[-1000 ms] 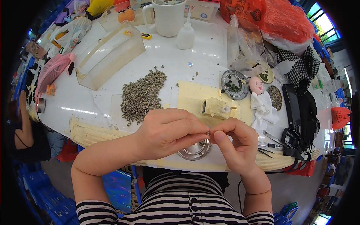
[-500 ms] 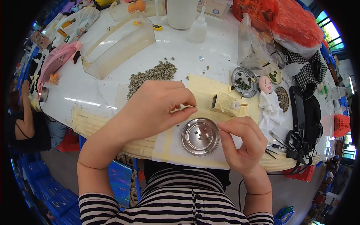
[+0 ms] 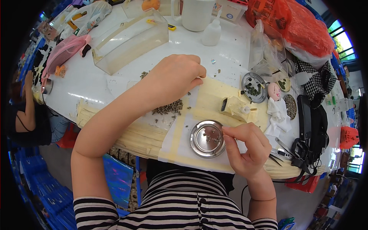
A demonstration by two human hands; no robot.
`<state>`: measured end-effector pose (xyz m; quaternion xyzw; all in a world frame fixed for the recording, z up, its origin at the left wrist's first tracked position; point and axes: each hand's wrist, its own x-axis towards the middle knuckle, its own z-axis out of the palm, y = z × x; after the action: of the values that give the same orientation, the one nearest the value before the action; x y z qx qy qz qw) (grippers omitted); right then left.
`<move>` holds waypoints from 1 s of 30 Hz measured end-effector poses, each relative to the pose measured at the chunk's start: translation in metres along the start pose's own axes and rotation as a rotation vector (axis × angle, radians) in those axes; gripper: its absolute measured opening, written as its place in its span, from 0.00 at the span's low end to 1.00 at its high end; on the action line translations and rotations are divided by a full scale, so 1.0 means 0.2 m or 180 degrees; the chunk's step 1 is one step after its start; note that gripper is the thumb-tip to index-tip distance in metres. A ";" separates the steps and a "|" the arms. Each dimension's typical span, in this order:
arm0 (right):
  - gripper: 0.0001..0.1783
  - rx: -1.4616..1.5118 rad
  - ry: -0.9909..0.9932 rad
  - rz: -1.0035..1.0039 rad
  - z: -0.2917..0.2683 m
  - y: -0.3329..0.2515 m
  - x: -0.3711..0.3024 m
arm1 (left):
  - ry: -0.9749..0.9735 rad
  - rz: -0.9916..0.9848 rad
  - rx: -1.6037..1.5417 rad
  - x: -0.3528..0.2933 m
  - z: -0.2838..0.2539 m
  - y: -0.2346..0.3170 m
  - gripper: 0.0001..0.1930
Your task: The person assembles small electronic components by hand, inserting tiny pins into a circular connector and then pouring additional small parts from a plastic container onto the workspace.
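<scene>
My left hand (image 3: 177,78) is over the middle of the table, beyond a pile of small grey-brown grains (image 3: 171,107) that my forearm partly covers. Its fingers are curled in with the thumb close to them, and anything between the fingertips is hidden. Near the front edge a round metal dish (image 3: 196,147) holds several tiny dark pieces. My right hand (image 3: 250,147) pinches the right rim of this dish between thumb and forefinger. Past the dish, a cream-coloured block (image 3: 232,106) with a short stick at its side lies on yellowish paper.
A glass dish of dark green pieces (image 3: 253,88), a pink egg-shaped object (image 3: 273,91), crumpled tissue (image 3: 277,115) and tweezers (image 3: 283,146) lie at right. A clear tray (image 3: 132,48), white squeeze bottle (image 3: 211,33) and white jug (image 3: 196,14) stand farther back. Another person (image 3: 28,119) sits at far left.
My left hand has moved away from above the metal dish toward the far side, baring the near part of the grain pile. The right hand stays at the dish rim. The view has shifted slightly.
</scene>
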<state>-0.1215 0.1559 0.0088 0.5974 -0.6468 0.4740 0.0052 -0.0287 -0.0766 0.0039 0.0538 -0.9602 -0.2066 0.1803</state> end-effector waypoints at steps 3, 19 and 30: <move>0.13 -0.0013 0.0063 -0.0025 -0.01 0.01 -0.01 | -0.0027 0.0026 0.0318 0.02 0.03 -0.01 0.04; 0.07 0.1688 -0.0173 0.1652 -0.03 -0.01 -0.02 | 0.0389 0.0520 -0.2167 -0.12 0.01 0.25 0.09; 0.06 0.2398 -0.0239 0.1868 -0.04 -0.01 -0.02 | 0.0338 0.0661 -0.2456 -0.13 0.07 0.25 0.12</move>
<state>-0.1235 0.1641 0.0111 0.3666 -0.5711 0.6350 -0.3691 -0.0112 -0.0215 0.0049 -0.1045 -0.8017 -0.5296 0.2566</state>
